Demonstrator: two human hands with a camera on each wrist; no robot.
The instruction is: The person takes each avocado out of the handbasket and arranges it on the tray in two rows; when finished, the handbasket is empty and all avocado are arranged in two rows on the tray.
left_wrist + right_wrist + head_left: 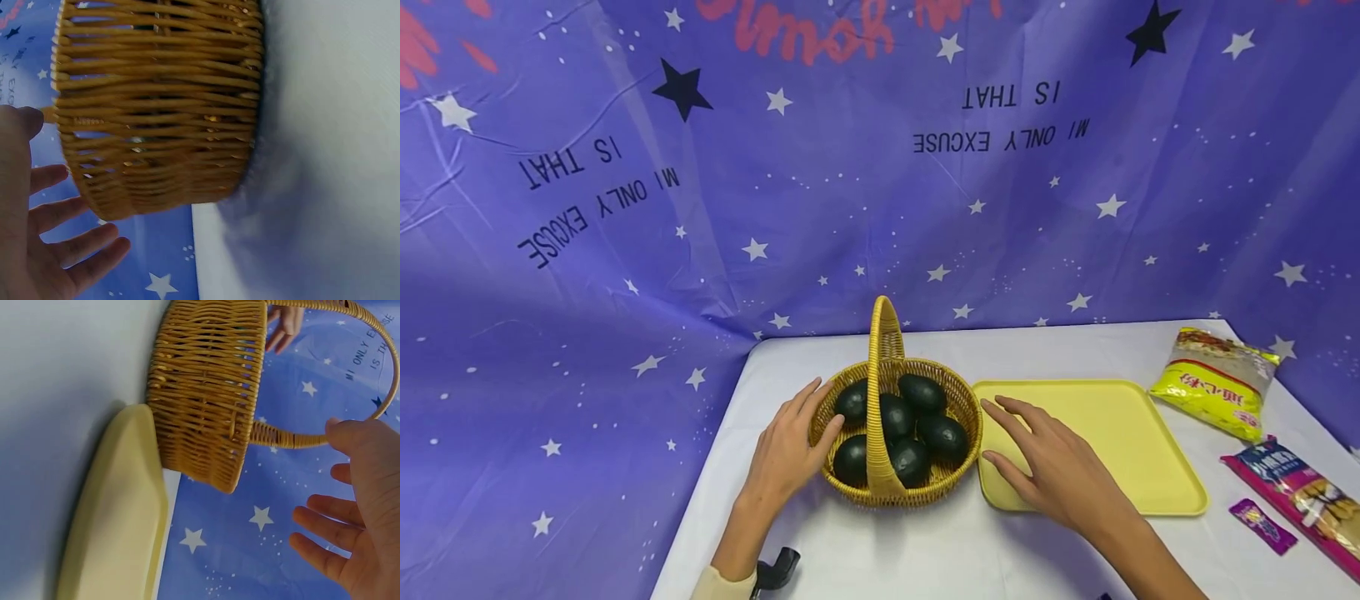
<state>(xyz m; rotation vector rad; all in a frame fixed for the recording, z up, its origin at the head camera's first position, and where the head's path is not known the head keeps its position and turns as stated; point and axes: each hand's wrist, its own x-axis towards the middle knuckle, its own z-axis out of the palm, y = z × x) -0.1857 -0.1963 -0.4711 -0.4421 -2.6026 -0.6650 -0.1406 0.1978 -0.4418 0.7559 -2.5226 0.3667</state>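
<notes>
A woven wicker basket [936,492] with a tall arched handle [880,417] stands on the white table. Several dark green avocados [943,437] lie inside it. My left hand [786,450] is at the basket's left rim, fingers spread and relaxed. In the left wrist view, the fingers of the left hand [69,244] reach along the outside of the wicker wall [162,112]. On the other side, my right hand [1052,458] hovers over the left part of a yellow tray [1120,442], fingertips pointing at the basket's right rim. Neither hand grips anything.
The tray's left edge lies right beside the basket. To the right are a yellow snack bag [1217,383], a pink-and-blue packet [1300,496] and a small purple packet [1262,525]. A black bent piece [781,568] shows by the left wrist. A purple star-printed cloth [880,183] hangs behind.
</notes>
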